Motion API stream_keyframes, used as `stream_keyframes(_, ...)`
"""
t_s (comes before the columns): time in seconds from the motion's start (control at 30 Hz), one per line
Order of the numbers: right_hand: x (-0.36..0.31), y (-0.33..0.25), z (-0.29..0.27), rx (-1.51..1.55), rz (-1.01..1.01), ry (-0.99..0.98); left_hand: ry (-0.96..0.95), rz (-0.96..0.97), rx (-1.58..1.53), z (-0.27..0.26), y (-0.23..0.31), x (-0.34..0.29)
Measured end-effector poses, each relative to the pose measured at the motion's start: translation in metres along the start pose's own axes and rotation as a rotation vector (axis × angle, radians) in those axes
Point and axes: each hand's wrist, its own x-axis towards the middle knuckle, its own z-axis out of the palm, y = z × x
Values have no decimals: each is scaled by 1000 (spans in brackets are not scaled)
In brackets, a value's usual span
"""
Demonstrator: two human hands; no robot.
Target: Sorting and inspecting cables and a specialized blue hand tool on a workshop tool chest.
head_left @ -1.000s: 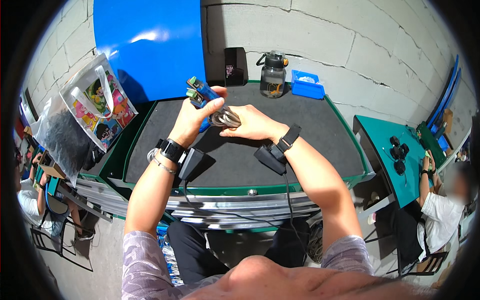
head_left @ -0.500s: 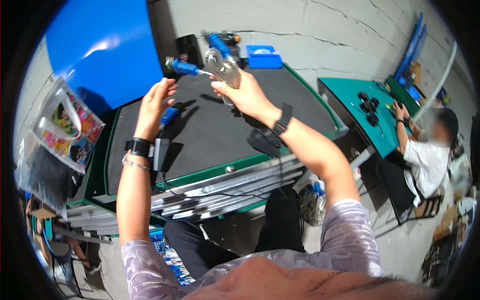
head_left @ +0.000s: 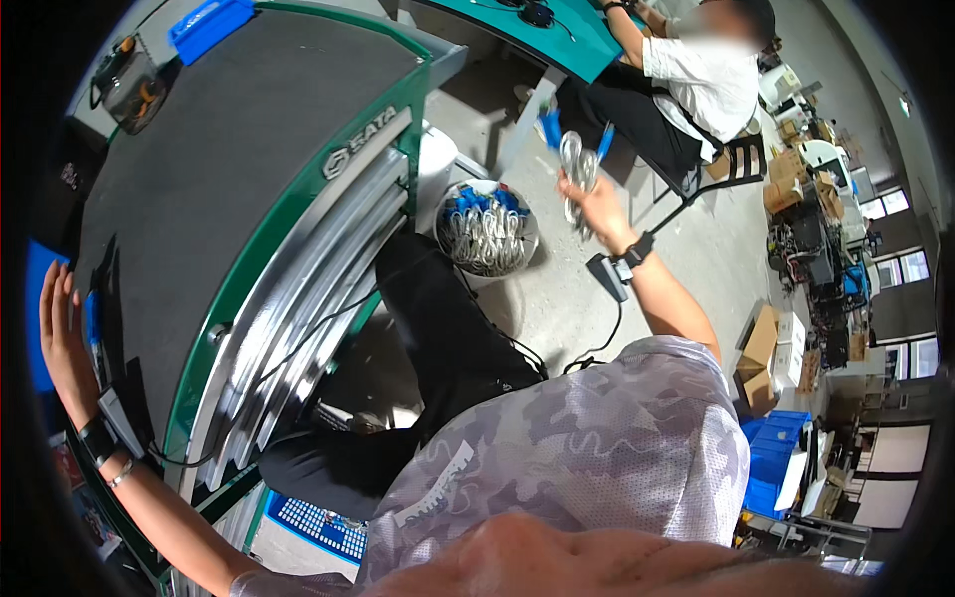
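Two hands: now far apart. The left hand is at the left edge of the frame. The right hand is up and right of the middle.
Just changed: half a second ago both hands were over the flat dark grey table top with a green edge. Now the right hand has swung off to the right, and the view has turned that way too.
What it means: the bundle has left the table, and the right hand alone carries it.
Cable bundle: the looped, see-through grey cable bundle with blue plug ends is in the upper middle of the frame, over the grey floor. Its blue ends point up. They look blurry.
Right hand: its fingers are curled around the low part of the bundle.
Right arm: bent at the elbow, it reaches up and left from the lower right.
Left hand: its fingers are long and stretched out, with nothing seen in them. A small slim blue piece is just beside it; I cannot tell if they touch.
Left arm: it goes from the bottom left up to the table's side.
Bucket: the round white bucket, left of and below the bundle, holds more grey loops with blue ends. The bundle does not touch it.
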Motion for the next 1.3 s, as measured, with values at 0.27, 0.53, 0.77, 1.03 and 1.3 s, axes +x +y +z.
stream_keyframes(0.27,-13,220,8,-74,693,-242,0,-109,48,-24,-17,0)
stream_keyframes(0.53,52,176,78,298,230,84,33,-172,84,-12,-8,-6)
stream_keyframes(0.77,81,251,160,-603,392,15,10,-183,143,-15,-1,-10)
stream_keyframes(1.03,77,265,191,-576,266,85,-32,-162,274,-11,3,-12)
stream_keyframes(1.3,66,271,196,-692,199,-72,-60,-183,243,-10,6,-12)
